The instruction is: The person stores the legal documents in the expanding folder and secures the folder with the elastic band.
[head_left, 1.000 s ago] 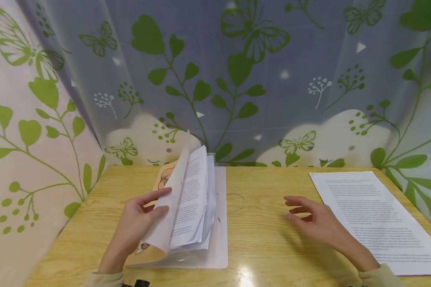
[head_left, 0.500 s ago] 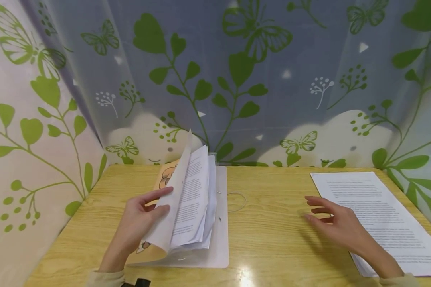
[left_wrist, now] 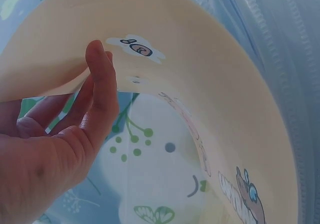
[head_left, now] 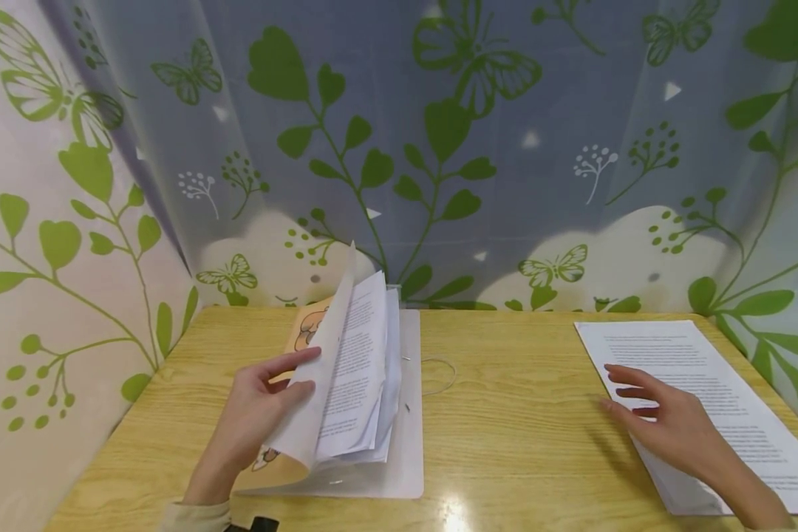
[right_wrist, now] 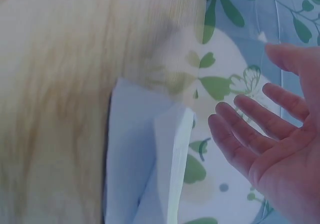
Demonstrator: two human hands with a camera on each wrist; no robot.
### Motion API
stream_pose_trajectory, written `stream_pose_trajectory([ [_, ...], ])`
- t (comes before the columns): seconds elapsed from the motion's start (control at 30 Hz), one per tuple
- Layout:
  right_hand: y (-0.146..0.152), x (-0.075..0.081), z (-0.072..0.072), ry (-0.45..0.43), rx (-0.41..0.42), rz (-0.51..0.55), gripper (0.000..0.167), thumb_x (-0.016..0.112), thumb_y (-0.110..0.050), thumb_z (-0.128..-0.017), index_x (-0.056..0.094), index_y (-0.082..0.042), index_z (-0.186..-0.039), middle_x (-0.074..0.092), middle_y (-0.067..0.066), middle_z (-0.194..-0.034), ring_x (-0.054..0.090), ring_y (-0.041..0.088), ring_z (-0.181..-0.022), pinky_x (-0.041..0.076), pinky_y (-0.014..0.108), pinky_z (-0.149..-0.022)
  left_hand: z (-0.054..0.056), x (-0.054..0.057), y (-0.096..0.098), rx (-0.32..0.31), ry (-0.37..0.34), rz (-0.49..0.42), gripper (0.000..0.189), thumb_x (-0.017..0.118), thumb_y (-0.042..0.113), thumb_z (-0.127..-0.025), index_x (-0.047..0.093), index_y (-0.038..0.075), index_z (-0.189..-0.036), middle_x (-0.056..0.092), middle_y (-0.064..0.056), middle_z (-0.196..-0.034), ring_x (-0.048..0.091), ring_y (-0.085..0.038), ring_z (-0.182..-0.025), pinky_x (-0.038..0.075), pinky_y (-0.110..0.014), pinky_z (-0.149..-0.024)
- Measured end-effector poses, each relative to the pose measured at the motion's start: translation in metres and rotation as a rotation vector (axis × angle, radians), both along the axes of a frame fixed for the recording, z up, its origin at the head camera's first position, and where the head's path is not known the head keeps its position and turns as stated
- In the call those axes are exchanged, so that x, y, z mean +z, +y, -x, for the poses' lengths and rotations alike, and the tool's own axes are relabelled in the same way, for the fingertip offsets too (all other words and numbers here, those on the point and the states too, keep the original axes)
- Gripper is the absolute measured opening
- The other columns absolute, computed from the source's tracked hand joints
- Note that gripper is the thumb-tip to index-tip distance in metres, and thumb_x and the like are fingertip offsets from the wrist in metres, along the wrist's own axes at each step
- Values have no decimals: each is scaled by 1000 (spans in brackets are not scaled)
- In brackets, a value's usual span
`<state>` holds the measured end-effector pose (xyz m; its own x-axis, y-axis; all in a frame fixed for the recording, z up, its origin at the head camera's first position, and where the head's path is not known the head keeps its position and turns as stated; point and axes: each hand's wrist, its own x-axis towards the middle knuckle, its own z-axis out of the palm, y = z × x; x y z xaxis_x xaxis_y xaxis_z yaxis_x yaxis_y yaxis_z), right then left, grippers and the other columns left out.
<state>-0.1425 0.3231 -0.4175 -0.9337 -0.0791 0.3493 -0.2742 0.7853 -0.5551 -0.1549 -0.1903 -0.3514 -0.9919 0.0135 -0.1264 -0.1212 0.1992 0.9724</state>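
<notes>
At the left of the table lies a folder with its cover lifted. My left hand pinches that cover between thumb and fingers. Its outer side, pale orange with cartoon prints, fills much of the left wrist view, where the cover curves around the hand. Inside are several printed sheets, slightly fanned. On the right, a stack of printed paper lies under my right hand. The right hand hovers with loosely bent fingers and holds nothing. In the right wrist view, one corner of the papers looks raised or folded.
A thin cord loop sticks out from the folder's right edge onto the wooden table. Behind the table's far edge hangs a curtain printed with leaves and butterflies, which also closes off both sides.
My right hand has moved right, from above bare wood to above the paper stack. The left hand and the lifted cover stay in place.
</notes>
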Motion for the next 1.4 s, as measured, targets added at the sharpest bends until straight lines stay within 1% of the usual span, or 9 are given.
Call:
stream_pose_trajectory([
  [0.13, 10, -1, -3, -3, -28, -22, 48, 81, -17, -87, 66, -8, -131, 73, 25, -117, 61, -17, -88, 53, 7, -66, 0, -1, 0, 0, 2, 6, 47, 66, 5, -95, 63, 13, -141, 65, -23, -130, 73, -20, -79, 62, -35, -61],
  [0.37, 36, -2, -4, -28, -106, -101, 50, 80, -24, -89, 64, -6, -133, 70, 28, -121, 51, -26, -85, 55, 13, -62, 0, -1, 0, 0, -2, 7, 47, 66, 6, -94, 63, 14, -141, 67, -23, -127, 73, -21, -78, 62, -37, -61],
  [0.43, 43, -4, -4, -20, -137, -123, 50, 80, -25, -89, 64, -5, -132, 70, 30, -120, 60, -17, -81, 56, 15, -61, 0, -2, 0, -4, 0, 7, 48, 67, 6, -94, 63, 13, -141, 68, -23, -125, 73, -21, -77, 62, -37, -61],
  [0.53, 52, -6, -4, -25, -179, -162, 53, 81, -26, -88, 63, -1, -132, 68, 32, -120, 75, 17, -85, 59, 25, -60, 0, -1, 0, -8, 2, 7, 47, 66, 6, -94, 63, 13, -141, 68, -23, -124, 73, -21, -77, 62, -37, -61],
  [0.6, 57, -6, -4, -48, -198, -191, 56, 80, -27, -88, 61, 2, -133, 66, 34, -122, 71, 43, -95, 62, 37, -63, 0, -1, 0, -8, 4, 8, 47, 66, 5, -94, 63, 13, -141, 68, -23, -125, 73, -21, -77, 62, -37, -61],
  [0.67, 62, -6, -4, -79, -218, -217, 60, 79, -29, -89, 58, 4, -134, 63, 37, -125, 66, 53, -100, 61, 49, -68, 0, 0, 0, -6, 3, 5, 47, 66, 5, -94, 64, 13, -140, 68, -24, -125, 73, -21, -77, 63, -37, -62],
  [0.77, 70, -5, -4, -145, -249, -254, 65, 77, -35, -91, 54, 6, -136, 57, 39, -131, 62, 57, -103, 58, 59, -73, 0, 1, 1, -4, 0, 0, 47, 66, 4, -94, 64, 13, -140, 67, -24, -125, 73, -22, -77, 63, -37, -62],
  [0.93, 82, -6, -3, -221, -291, -284, 70, 74, -41, -92, 50, 6, -138, 52, 42, -135, 58, 60, -105, 53, 63, -74, 0, 1, 1, -1, -3, 0, 47, 66, 4, -94, 64, 14, -140, 68, -24, -125, 73, -22, -76, 62, -37, -61],
  [1.4, 109, -15, -6, -256, -333, -273, 75, 72, -41, -93, 44, 10, -139, 44, 49, -134, 49, 67, -109, 46, 71, -83, 2, -1, 2, -3, -2, 6, 47, 66, 5, -94, 65, 14, -139, 67, -22, -128, 73, -21, -77, 62, -37, -62],
])
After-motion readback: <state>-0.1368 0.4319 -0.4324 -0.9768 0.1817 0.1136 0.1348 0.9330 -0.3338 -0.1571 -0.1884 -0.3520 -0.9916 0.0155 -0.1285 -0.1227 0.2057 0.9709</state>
